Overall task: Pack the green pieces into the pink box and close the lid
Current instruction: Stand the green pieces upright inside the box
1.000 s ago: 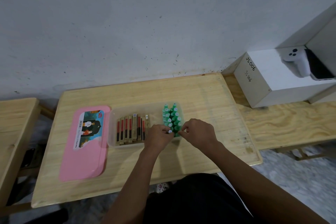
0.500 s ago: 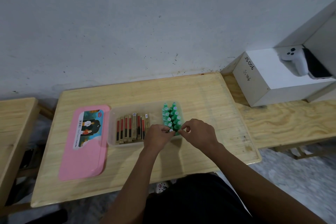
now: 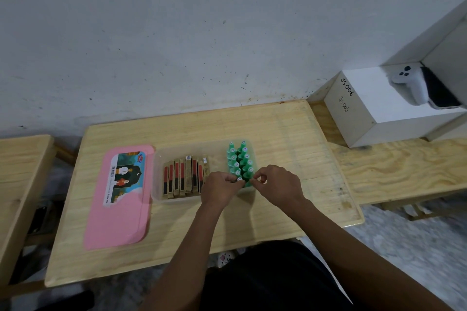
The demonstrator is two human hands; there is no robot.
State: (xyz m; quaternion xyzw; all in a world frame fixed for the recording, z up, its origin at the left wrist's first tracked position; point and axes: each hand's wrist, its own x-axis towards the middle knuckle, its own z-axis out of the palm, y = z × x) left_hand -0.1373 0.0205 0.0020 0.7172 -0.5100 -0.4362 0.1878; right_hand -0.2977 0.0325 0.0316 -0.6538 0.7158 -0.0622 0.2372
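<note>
A clear plastic box sits mid-table. Its right end holds several green pieces standing upright in two rows, each with a small white label on top. My left hand pinches the nearest green piece at the front of the left row. My right hand has thumb and fingertips pinched together against the front piece of the right row; whether it holds that piece is hidden. The pink lid with a picture sticker lies flat on the table, left of the box.
Several flat brown and red packs stand on edge in the box's left part. A white box marked JS006 with a white controller on it sits on the plywood bench at right. Another wooden table is at left.
Both hands stay at the front of the green rows, with only small finger movements. The view has shifted slightly.
</note>
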